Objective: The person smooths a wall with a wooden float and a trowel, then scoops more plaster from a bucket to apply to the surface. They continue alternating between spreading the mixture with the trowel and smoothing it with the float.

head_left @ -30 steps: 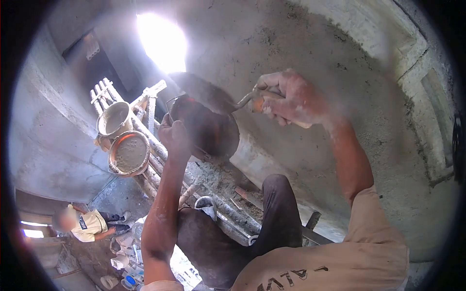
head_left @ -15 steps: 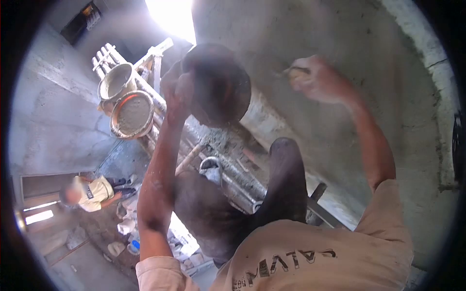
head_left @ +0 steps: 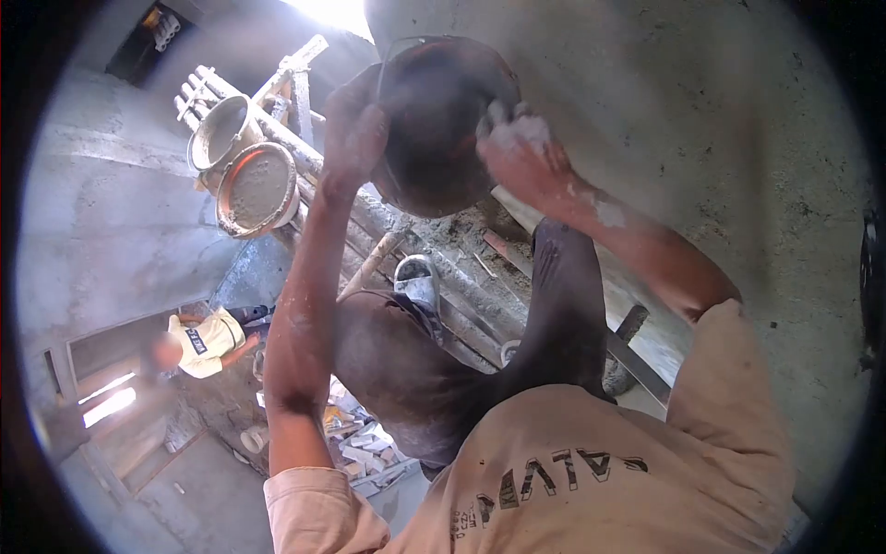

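Note:
A dark round bucket (head_left: 434,138) with a thin wire handle is up in front of me, close to the wall. My left hand (head_left: 358,138) grips its left side, the thumb toward me. At the bucket's right edge is my right hand (head_left: 526,152), its fingers curled and the knuckles coated in pale mortar. Whatever those fingers close on is hidden behind them. The bucket's inside is too dark to make out.
Two mortar-smeared buckets stand at left on a pole scaffold: one full of grey mortar (head_left: 258,189), the other (head_left: 220,134) behind it. My sandalled foot (head_left: 418,282) rests on the poles. Wet grey wall (head_left: 701,166) rises at right. A person (head_left: 208,343) is far below left.
My right hand has come from the wall, where it held a small yellowish thing, leftward to the bucket's edge. The bucket has shifted slightly up and to the right in my left hand.

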A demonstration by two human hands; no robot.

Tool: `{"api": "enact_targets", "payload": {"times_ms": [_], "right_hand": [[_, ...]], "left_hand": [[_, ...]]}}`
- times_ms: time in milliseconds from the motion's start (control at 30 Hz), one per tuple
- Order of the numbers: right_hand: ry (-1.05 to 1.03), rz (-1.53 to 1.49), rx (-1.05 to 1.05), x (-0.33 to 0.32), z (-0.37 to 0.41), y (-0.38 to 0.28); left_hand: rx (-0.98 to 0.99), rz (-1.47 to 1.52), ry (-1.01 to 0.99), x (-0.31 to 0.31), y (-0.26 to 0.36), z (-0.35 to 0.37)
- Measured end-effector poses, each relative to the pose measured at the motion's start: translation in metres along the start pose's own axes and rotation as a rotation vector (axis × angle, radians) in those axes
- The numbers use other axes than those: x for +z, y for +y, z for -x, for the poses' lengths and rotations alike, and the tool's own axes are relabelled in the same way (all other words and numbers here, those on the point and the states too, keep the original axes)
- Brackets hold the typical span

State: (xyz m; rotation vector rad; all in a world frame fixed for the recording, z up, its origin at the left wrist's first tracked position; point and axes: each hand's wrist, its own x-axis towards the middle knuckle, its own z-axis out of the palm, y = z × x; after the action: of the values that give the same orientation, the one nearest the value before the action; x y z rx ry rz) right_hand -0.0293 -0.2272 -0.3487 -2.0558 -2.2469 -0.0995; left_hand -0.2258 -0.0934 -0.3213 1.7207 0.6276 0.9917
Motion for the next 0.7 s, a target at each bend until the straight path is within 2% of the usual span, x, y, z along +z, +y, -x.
{"api": "enact_targets", "payload": {"times_ms": [67, 133, 167, 267, 300, 400, 500, 533, 600, 667, 700], "right_hand": [[-0.101, 0.062, -0.190, -0.013, 0.010, -0.012], [-0.054, 0.087, -0.048, -0.033, -0.001, -0.013], [-0.028, 0.101, 0.018, -0.039, -0.008, -0.012], [-0.078, -0.135, 0.043, -0.036, -0.016, 0.018], [-0.165, -0.158, 0.114, -0.025, -0.018, 0.028], [-0.469, -0.414, 0.092, 0.012, -0.031, 0.063], [-0.383, -0.582, 0.119, 0.028, -0.012, 0.039], [-0.435, -0.724, 0.132, 0.029, -0.010, 0.026], [-0.335, -0.866, 0.081, 0.022, -0.009, 0.015], [-0.102, -0.861, 0.089, 0.011, 0.002, 0.004], [-0.012, -0.848, 0.162, 0.005, 0.003, 0.002]], "left_hand": [[0.012, 0.039, -0.051, 0.000, -0.002, -0.002], [0.021, 0.111, -0.136, -0.004, -0.005, -0.003], [0.017, 0.067, -0.115, -0.003, -0.005, -0.002], [0.022, -0.078, -0.082, 0.011, 0.014, 0.000], [0.037, -0.131, -0.068, 0.012, 0.019, -0.001], [-0.011, -0.040, -0.036, 0.010, 0.029, 0.006], [-0.086, -0.018, -0.020, 0.004, 0.039, 0.014], [-0.093, -0.039, -0.010, 0.002, 0.043, 0.015], [-0.066, -0.238, 0.056, -0.003, 0.050, 0.014], [-0.096, -0.001, 0.209, 0.001, 0.055, 0.017], [-0.114, 0.067, 0.282, 0.001, 0.051, 0.014]]}}
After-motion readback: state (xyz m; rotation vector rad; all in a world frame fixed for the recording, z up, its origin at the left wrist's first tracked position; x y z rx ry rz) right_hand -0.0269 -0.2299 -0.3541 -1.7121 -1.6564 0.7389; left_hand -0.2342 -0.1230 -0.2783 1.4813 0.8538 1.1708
